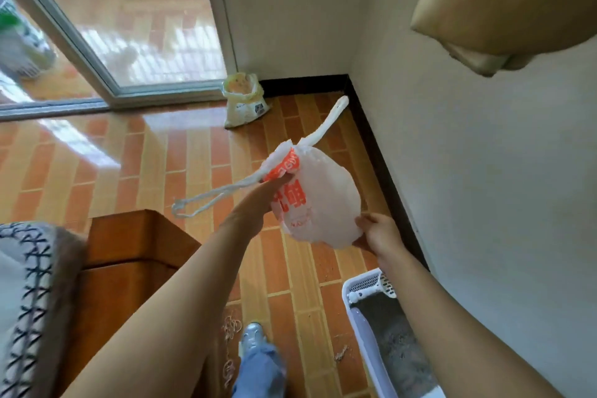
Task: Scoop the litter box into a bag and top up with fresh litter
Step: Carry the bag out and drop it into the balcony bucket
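Note:
A white plastic bag [323, 200] with orange print hangs in mid-air between my hands, its two handles sticking out sideways and upward. My left hand [255, 203] pinches the bag near its printed mouth. My right hand [376, 231] grips the bag's lower right edge. The litter box [357, 329], white-walled with dark grey litter, sits on the floor at lower right against the wall. A white slotted scoop [374, 287] rests on its far end. A yellow-white sack of fresh litter [245, 100] stands open in the far corner.
Orange brick-pattern floor tiles run between a wooden cabinet [129, 262] on the left and the white wall on the right. A glass sliding door [106, 42] is at the back. Litter crumbs and string scraps lie near my shoe [253, 339]. A tan object [504, 0] hangs at upper right.

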The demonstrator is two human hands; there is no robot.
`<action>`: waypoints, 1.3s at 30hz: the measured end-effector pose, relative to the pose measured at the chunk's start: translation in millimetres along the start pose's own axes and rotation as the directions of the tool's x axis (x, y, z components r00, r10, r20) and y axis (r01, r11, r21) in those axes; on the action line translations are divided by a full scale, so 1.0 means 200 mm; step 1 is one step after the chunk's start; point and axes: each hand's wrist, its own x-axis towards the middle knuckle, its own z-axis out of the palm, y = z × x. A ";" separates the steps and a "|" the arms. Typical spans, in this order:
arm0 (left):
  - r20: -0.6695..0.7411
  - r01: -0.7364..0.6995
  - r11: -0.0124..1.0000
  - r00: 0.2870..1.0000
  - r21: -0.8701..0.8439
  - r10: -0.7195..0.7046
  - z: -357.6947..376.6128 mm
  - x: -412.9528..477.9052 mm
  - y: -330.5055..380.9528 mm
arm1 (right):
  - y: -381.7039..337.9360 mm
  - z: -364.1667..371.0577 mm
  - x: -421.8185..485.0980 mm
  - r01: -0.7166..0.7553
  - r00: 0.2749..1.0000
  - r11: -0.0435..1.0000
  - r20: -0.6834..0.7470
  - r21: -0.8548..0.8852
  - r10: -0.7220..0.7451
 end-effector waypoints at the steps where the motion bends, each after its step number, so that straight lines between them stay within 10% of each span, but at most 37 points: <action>1: -0.028 0.001 1.000 1.000 -0.003 -0.001 -0.05 -0.03 0.10 | -0.10 0.04 -0.05 0.011 1.000 1.000 0.006 -0.019 -0.011; 24: -0.416 -0.106 0.993 0.906 -0.047 0.077 -1.13 0.16 1.36 | -1.66 1.06 0.05 0.324 0.939 0.916 0.200 -0.237 -0.280; 39: -0.837 -0.176 0.972 0.546 -0.154 -0.034 -1.83 0.71 1.74 | -2.54 2.07 0.70 0.446 0.743 0.846 0.649 -0.293 -0.167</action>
